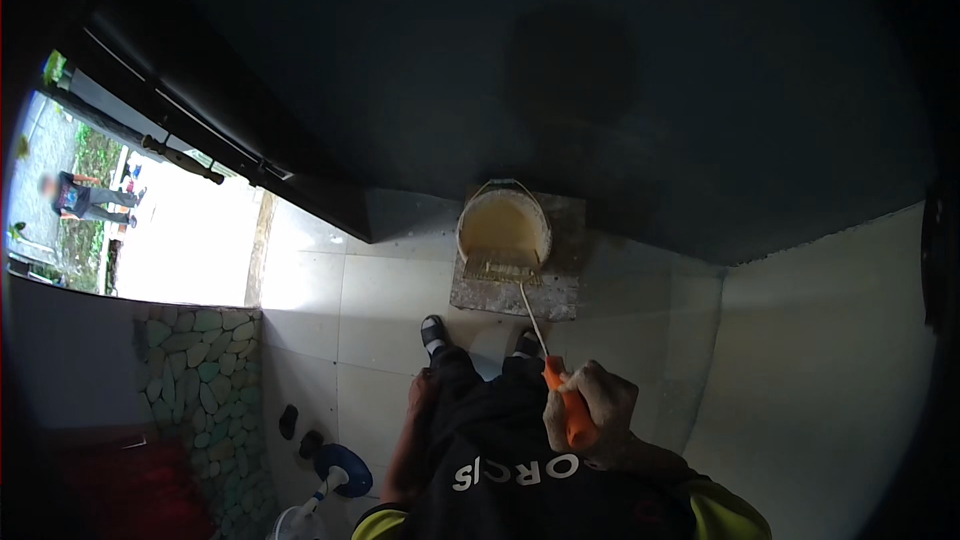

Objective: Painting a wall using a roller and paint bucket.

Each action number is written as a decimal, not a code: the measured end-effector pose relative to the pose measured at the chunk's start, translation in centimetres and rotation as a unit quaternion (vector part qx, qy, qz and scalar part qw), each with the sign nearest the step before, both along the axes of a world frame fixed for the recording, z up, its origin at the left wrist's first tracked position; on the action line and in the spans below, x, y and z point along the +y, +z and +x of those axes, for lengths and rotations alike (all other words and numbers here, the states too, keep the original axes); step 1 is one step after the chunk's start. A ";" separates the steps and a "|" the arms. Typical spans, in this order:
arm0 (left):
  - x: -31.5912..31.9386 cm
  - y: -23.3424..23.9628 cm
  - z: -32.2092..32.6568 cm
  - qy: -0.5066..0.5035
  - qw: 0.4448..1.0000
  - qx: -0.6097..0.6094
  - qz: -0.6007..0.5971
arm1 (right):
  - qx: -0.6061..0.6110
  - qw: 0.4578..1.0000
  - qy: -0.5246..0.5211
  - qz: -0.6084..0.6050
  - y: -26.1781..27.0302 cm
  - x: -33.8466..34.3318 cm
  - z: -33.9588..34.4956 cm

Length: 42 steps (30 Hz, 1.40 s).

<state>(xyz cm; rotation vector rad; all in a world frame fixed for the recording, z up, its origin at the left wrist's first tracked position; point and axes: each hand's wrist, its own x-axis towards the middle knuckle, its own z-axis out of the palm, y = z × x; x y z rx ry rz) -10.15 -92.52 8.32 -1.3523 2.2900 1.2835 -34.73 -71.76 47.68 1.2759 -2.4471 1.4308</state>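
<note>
My right hand (596,409) is closed round the orange handle (574,412) of a paint roller, whose thin metal rod runs up to the roller head (510,268). That head rests against the near side of a bucket's mouth, on a flat slotted piece I cannot name for certain. Cream-coloured paint fills part of the bucket (545,232), and its wire bail stands up at the far side. Under the bucket lies a paint-spattered board (517,300). My left hand (422,390) hangs beside my left thigh; its fingers are mostly hidden and I cannot see whether it holds anything.
A dark wall (450,90) rises beyond the bucket. On the tiled floor (382,285), to the left, are dark shoes (288,421) and a blue round base (343,469) with a white pole. Outside the open doorway at far left stands a person (75,197). Pebble-like stone (210,390) borders the floor.
</note>
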 end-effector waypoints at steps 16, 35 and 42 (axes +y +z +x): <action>-2.3 -2.2 4.0 0.028 0.999 0.000 0.039 | -0.239 0.964 -0.087 0.073 -4.2 -1.7 -5.0; -17.2 -3.3 3.5 0.193 0.913 0.019 0.358 | -0.208 0.855 -0.253 0.402 -1.4 0.9 7.7; -21.0 -4.4 1.1 0.041 0.935 -0.053 0.349 | -0.448 0.792 -0.253 0.328 -11.9 1.3 15.1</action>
